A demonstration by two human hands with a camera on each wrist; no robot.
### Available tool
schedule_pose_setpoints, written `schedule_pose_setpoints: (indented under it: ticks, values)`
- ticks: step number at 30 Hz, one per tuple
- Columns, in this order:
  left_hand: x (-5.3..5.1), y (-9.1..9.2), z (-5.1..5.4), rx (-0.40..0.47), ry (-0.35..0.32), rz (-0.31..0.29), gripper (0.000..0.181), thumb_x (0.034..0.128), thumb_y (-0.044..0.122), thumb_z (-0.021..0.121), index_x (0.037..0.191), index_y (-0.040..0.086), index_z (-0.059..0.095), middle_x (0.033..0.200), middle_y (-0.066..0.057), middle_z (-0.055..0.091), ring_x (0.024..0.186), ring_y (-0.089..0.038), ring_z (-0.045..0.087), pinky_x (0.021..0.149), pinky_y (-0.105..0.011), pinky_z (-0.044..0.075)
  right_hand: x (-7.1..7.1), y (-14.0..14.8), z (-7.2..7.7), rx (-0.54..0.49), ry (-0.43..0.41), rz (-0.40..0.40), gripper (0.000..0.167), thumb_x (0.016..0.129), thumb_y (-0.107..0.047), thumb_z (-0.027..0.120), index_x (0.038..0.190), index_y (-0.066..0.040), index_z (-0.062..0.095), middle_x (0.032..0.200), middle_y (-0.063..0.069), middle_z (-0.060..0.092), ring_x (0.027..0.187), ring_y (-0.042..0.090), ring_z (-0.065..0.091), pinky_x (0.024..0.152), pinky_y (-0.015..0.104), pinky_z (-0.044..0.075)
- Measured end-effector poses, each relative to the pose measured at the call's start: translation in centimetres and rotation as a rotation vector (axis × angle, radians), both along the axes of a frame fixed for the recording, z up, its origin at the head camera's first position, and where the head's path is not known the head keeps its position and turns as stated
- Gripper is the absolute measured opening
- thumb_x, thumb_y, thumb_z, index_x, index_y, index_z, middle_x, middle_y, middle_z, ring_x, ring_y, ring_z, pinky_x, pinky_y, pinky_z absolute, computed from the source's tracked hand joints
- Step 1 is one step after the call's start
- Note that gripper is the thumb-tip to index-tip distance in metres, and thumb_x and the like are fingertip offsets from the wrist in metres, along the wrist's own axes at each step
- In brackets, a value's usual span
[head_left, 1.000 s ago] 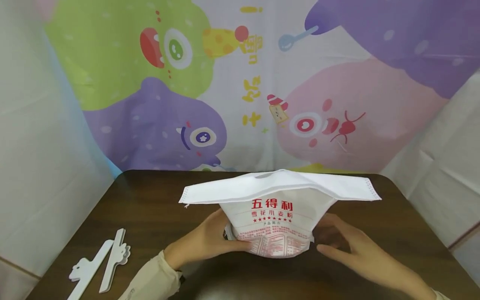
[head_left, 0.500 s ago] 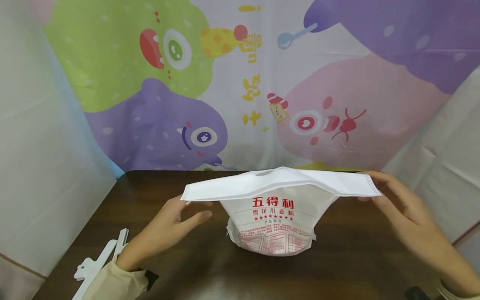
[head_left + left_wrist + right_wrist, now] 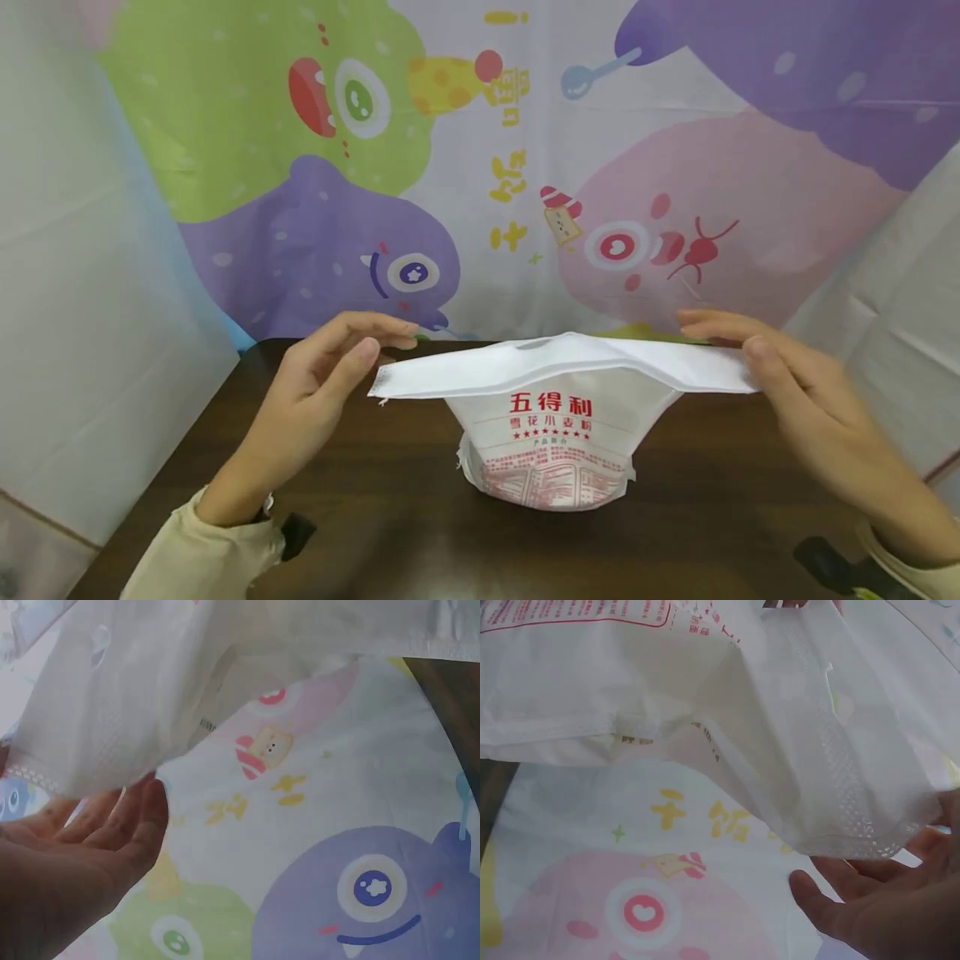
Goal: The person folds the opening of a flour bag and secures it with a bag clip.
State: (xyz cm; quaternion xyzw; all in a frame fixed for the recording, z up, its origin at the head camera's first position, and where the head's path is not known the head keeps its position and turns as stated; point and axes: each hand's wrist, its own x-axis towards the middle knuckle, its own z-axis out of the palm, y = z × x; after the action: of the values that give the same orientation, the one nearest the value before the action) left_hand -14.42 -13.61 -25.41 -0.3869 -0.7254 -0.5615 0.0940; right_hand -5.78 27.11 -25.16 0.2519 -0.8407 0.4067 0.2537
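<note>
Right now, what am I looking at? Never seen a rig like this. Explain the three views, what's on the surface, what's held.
No robot here: these are a person's bare left hand and right hand. The wide picture comes from a camera worn on the head, looking forward and down. The other two come from cameras worn on the wrists, each showing one hand by a corner of the bag.

On the dark table rests a white bag with red print and a wide, flat white top. Behind hangs a cartoon-printed cloth.

Each hand is at one end of that top. Neither clearly grips it; I can't tell for sure whether they touch.
</note>
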Motion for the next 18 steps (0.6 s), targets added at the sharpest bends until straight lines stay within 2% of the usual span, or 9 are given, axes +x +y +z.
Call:
schedule_pose_setpoints:
  ticks: [3, 6, 9, 11, 15, 18]
  values:
    - [0.6, 0.9, -0.2, -0.120, 0.030, 0.008, 0.028, 0.1002, 0.009, 0.059, 0.128, 0.013, 0.062, 0.128, 0.001, 0.065, 0.115, -0.021, 0.062, 0.088, -0.028, 0.051, -0.1, -0.3, -0.3, 0.057, -0.031, 0.018, 0.036, 0.097, 0.008, 0.052, 0.128, -0.007, 0.064, 0.135, 0.006, 0.061, 0.125, 0.016, 0.055, 0.099, 0.018, 0.040]
    - [0.9, 1.6, -0.8, -0.251, 0.087, 0.040, 0.038, 0.0938, 0.015, 0.071, 0.131, 0.019, 0.061, 0.129, 0.006, 0.064, 0.106, -0.014, 0.063, 0.084, -0.025, 0.052, -0.1, -0.2, -1.0, 0.135, -0.055, 0.024, 0.051, 0.086, 0.009, 0.070, 0.131, -0.014, 0.062, 0.130, -0.002, 0.063, 0.115, 0.011, 0.058, 0.092, 0.015, 0.042]
    - [1.1, 1.8, -1.6, -0.331, 0.171, 0.077, 0.043, 0.0904, 0.018, 0.075, 0.131, 0.018, 0.062, 0.131, 0.006, 0.062, 0.107, -0.011, 0.061, 0.086, -0.024, 0.050, -0.1, 0.1, -1.5, 0.207, -0.034, 0.013, 0.061, 0.079, 0.003, 0.080, 0.134, -0.018, 0.060, 0.126, -0.006, 0.064, 0.110, 0.007, 0.058, 0.092, 0.014, 0.042]
    - [1.1, 1.9, -2.0, -0.355, 0.237, 0.094, 0.044, 0.0892, 0.017, 0.077, 0.131, 0.015, 0.062, 0.133, 0.005, 0.061, 0.113, -0.012, 0.059, 0.090, -0.024, 0.048, -0.3, 0.3, -2.0, 0.247, 0.000, -0.015, 0.066, 0.076, -0.001, 0.084, 0.134, -0.019, 0.060, 0.124, -0.007, 0.066, 0.109, 0.005, 0.059, 0.093, 0.013, 0.040]
    - [1.0, 2.1, -2.5, -0.348, 0.329, 0.097, 0.044, 0.0878, 0.011, 0.077, 0.129, 0.009, 0.062, 0.136, 0.000, 0.060, 0.122, -0.015, 0.056, 0.091, -0.020, 0.047, -0.9, 0.6, -2.8, 0.262, 0.118, -0.017, 0.066, 0.070, -0.001, 0.087, 0.131, -0.014, 0.064, 0.121, -0.003, 0.068, 0.107, 0.003, 0.061, 0.092, 0.012, 0.042]
    - [0.7, 2.2, -3.0, -0.329, 0.378, 0.084, 0.039, 0.0882, 0.007, 0.076, 0.126, 0.008, 0.065, 0.134, -0.003, 0.062, 0.122, -0.017, 0.057, 0.095, -0.021, 0.047, -1.3, 0.5, -3.1, 0.223, 0.240, 0.027, 0.045, 0.083, -0.016, 0.082, 0.125, -0.006, 0.068, 0.117, 0.004, 0.071, 0.107, 0.003, 0.063, 0.091, 0.011, 0.043]
